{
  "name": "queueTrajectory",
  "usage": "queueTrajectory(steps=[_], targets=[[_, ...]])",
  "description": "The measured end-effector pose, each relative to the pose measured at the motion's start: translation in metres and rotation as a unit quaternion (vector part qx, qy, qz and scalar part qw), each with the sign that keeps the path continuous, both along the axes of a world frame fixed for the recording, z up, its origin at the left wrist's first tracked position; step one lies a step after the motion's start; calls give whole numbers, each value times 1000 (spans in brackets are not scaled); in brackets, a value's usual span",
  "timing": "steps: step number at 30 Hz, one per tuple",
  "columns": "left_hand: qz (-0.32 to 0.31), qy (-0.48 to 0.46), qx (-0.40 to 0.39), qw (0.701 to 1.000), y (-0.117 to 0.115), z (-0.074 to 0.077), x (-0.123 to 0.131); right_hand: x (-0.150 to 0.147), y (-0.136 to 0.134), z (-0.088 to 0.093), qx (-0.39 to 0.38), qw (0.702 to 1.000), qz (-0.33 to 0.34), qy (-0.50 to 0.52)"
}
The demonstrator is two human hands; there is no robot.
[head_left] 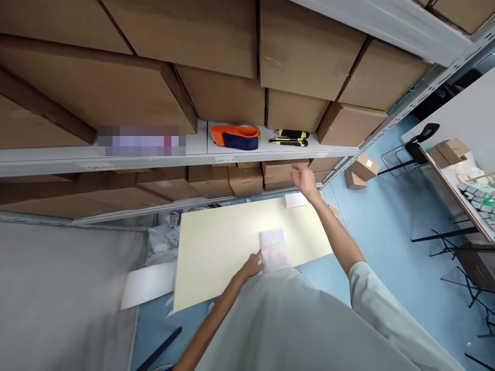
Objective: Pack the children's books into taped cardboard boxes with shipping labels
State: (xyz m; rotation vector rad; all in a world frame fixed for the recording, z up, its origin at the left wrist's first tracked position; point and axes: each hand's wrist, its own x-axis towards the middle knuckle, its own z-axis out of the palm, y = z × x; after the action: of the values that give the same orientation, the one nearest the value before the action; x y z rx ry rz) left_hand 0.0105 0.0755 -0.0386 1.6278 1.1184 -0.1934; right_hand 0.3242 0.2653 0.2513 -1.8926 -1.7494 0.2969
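Low in the middle, my left hand (253,264) is closed on the left edge of a pale printed packet (274,249), close to my shirt. Below it lies a large cream board (220,242). My right hand (303,180) is raised in front of the lower shelf boxes, fingers curled; whether it holds anything is too small to tell. Just above it on the shelf (197,141) lie several yellow-and-black cutter knives (290,140). Left of those is an orange and dark blue object (235,137). A small white box (296,200) rests on the board's far edge.
Cardboard boxes (216,36) fill the shelves. A metal upright (429,87) stands at the right. Two cartons (356,180) sit on the blue floor. Farther right are a loaded table (452,180) and a black chair (415,149). Plastic bags (164,237) lie left of the board.
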Motion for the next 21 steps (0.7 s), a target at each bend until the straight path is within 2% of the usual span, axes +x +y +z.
queueTrajectory(steps=[4, 6, 9, 13, 21], targets=[[-2, 33, -15, 999, -2, 6, 3, 7, 58, 32, 50, 994, 39, -92], [1, 47, -20, 999, -4, 9, 5, 12, 82, 38, 36, 991, 53, -120], [11, 67, -23, 997, -7, 12, 7, 21, 107, 38, -12, 986, 59, -154], [29, 86, -22, 996, -10, 15, 11, 29, 114, 33, -27, 979, 73, -187], [80, 100, 3, 992, -12, 24, 21, 28, 102, 31, -8, 973, 65, -223]])
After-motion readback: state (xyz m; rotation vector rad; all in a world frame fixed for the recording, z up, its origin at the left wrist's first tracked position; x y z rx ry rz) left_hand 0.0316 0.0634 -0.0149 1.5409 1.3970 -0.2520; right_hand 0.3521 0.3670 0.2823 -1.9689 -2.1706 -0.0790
